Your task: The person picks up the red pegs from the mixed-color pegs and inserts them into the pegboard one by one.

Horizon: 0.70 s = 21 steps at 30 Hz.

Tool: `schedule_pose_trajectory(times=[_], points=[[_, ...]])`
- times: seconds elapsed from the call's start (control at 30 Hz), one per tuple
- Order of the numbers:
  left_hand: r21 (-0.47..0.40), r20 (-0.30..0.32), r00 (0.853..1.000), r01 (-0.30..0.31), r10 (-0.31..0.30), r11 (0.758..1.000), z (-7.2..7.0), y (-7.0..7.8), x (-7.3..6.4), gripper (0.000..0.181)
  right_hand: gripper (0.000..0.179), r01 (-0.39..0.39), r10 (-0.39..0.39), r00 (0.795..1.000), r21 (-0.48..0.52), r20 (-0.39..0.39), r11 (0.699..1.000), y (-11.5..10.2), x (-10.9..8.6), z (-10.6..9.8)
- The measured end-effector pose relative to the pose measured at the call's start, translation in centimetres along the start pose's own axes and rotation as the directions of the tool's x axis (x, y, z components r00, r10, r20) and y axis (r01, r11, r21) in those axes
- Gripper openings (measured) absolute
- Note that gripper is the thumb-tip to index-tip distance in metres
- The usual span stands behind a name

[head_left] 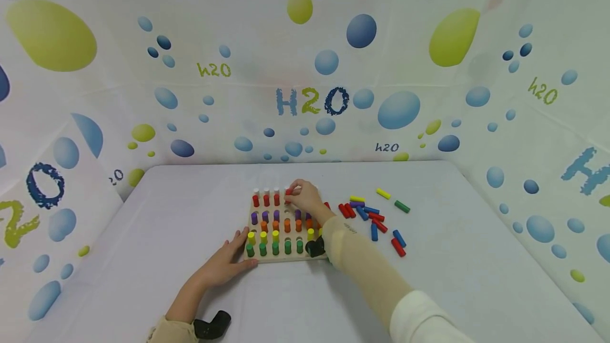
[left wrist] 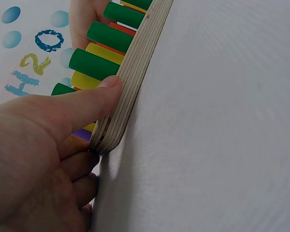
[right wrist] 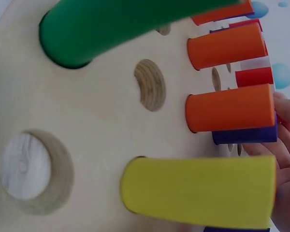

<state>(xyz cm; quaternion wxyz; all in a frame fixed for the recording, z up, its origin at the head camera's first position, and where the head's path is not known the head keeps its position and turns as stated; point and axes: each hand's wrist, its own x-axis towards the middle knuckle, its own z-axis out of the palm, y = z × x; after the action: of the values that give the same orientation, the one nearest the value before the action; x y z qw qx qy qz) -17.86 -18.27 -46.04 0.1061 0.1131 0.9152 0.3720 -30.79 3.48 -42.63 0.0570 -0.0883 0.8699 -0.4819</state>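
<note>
Head view: your right hand pinches a red peg at the far side of the board; your left hand, fingers extended, touches its near-left corner. Loose pegs lie right; bare surface spreads in front.

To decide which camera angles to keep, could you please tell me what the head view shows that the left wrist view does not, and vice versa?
Of the two, only the head view shows the loose blue pegs right of the board and the red peg in the right hand.

Only the left wrist view reveals the stacked layers along the board's edge.

Both show the left hand touching the board, the right hand, green pegs and H2O lettering.
</note>
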Motion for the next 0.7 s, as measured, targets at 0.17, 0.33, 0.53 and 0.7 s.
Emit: schedule_pose_trajectory(times=[0.17,0.33,0.53,0.7], points=[[0.001,0.001,1.000,-0.005,0.005,1.000,-0.06,0.12,-0.05,0.088,0.017,-0.002,0.002,1.000,-0.030,0.001,1.000,-0.06,0.01,0.31],[-0.001,0.006,1.000,-0.003,0.003,1.000,-0.20,0.28,-0.13,0.087,0.015,-0.024,0.024,1.000,-0.013,0.008,1.000,-0.15,-0.01,0.40],[-0.003,0.012,1.000,0.001,-0.001,1.000,-0.20,0.34,-0.15,0.087,0.015,-0.043,0.043,0.999,-0.022,0.004,0.999,-0.02,0.06,0.55],[-0.001,0.010,1.000,-0.002,0.002,1.000,-0.14,0.18,-0.11,0.088,0.014,-0.044,0.044,0.999,-0.026,0.007,0.999,0.03,0.16,0.74]])
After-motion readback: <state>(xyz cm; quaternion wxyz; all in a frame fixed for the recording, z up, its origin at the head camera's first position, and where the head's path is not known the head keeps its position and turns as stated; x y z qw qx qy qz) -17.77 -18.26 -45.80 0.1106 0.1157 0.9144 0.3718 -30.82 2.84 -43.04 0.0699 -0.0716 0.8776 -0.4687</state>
